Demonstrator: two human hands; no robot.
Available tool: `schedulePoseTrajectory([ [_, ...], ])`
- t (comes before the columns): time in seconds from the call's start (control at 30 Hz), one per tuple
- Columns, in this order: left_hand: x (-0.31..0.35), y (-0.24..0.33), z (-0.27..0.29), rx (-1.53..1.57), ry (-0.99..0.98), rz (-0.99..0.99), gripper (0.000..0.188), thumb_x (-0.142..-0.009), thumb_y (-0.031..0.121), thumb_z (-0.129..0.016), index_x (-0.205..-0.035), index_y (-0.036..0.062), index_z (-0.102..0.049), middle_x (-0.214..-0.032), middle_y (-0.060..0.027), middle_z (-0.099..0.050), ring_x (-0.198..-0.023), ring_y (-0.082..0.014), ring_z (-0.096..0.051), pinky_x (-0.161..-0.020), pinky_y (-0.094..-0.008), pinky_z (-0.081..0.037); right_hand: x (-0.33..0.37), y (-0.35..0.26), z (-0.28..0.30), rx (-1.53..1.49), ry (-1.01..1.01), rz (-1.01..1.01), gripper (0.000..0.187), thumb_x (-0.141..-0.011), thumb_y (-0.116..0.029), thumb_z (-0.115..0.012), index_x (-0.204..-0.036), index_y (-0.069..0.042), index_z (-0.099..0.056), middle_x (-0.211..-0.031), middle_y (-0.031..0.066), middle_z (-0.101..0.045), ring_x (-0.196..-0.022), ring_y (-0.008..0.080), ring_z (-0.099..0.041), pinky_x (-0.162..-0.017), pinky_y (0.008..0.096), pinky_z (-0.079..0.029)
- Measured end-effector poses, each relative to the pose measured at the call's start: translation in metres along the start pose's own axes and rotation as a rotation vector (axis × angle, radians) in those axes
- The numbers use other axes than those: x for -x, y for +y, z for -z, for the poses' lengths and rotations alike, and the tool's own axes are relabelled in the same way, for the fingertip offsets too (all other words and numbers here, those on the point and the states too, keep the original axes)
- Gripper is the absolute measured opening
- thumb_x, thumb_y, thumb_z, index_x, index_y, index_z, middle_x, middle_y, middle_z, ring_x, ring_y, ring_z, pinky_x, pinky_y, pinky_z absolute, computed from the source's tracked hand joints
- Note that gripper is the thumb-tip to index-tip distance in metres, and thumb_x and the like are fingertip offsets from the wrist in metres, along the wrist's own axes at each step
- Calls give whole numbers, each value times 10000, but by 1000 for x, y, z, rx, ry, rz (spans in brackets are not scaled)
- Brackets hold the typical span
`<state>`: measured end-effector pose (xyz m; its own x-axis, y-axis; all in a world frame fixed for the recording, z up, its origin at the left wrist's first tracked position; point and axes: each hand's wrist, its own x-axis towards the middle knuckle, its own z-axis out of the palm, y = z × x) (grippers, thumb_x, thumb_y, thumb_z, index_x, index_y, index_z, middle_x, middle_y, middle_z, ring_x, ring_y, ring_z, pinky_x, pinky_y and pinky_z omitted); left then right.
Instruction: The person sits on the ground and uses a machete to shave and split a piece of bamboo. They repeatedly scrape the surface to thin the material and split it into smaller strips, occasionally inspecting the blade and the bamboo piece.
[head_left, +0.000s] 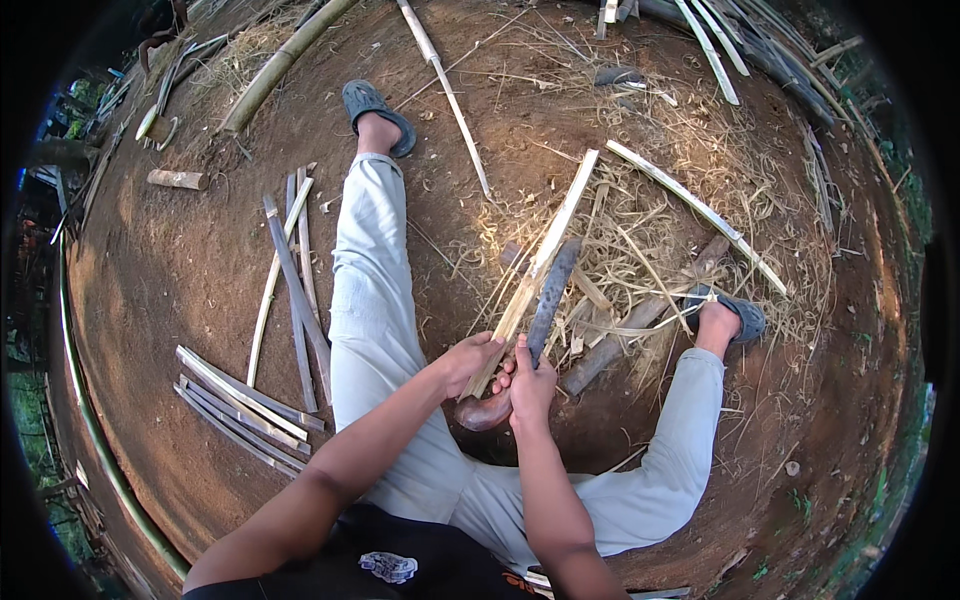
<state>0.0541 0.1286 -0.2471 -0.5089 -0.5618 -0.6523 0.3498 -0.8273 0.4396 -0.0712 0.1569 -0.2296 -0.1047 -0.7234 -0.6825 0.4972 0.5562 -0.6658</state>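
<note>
Fingers clamped, centre: left hand (pixel 464 364) on bamboo strip (pixel 548 245), right hand (pixel 533 388) on knife (pixel 552 298). Bottom: shirt (pixel 325 560), pale emblem (pixel 388 567), orange lettering (pixel 520 582).

And here's the long, pale, straight strip of split bamboo (pixel 530 285), held aslant, its far end pointing away to the right, creamy and clean, its nearer stretch yellower, streaked and rough with fibres. Right alongside on its right, the broad, dark grey, mottled metal-bladed knife (pixel 551 299), nearly parallel, tip short of the strip's far end! Its reddish-brown, rounded handle (pixel 483 413) hooks left below; whether edge touches bamboo is hard to make out.
</note>
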Motion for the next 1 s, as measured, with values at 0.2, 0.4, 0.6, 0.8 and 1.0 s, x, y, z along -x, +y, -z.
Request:
schedulePoseTrajectory([
  [0.2,23,10,0,-223,194,-59,216,-1078,261,-387,-1041,63,-464,-755,-22,-488,-496,-100,-432,-438,-256,-376,21,-28,10,309,-150,385,317,-1005,-100,-517,-1300,1,-575,-678,2,-534,-501,78,-505,-473,240,-452],
  [0.4,65,43,-34,-247,225,-88,271,-1076,289,-408,-1023,46,-516,-723,-15,-472,-448,-80,-386,-411,-241,-325,14,-60,41,1058,-155,931,335,-884,-53,-611,-1217,-48,-639,-787,107,-640,-661,252,-644,-639,377,-526],
  [0.6,81,29,-68,-273,165,-91,296,-1078,272,-400,-1053,4,-525,-724,-32,-475,-466,-93,-404,-419,-236,-341,15,-59,64,1394,-201,1188,358,-739,-97,-697,-1093,-69,-657,-776,91,-577,-666,288,-619,-620,397,-513],
  [0.8,89,-2,-91,-323,153,-93,241,-1077,186,-392,-1112,-4,-536,-743,-38,-472,-511,-96,-419,-440,-242,-356,9,-71,74,1349,-235,1265,274,-685,-174,-780,-875,-61,-617,-715,98,-591,-645,286,-627,-597,387,-502],
  [1.0,94,-12,-114,-505,154,-197,195,-1059,175,-382,-1029,43,-523,-691,-5,-482,-505,-81,-441,-464,-248,-394,20,-72,74,1148,-294,1310,246,-616,-109,-784,-738,-52,-578,-675,119,-607,-625,326,-631,-592,404,-505],
])
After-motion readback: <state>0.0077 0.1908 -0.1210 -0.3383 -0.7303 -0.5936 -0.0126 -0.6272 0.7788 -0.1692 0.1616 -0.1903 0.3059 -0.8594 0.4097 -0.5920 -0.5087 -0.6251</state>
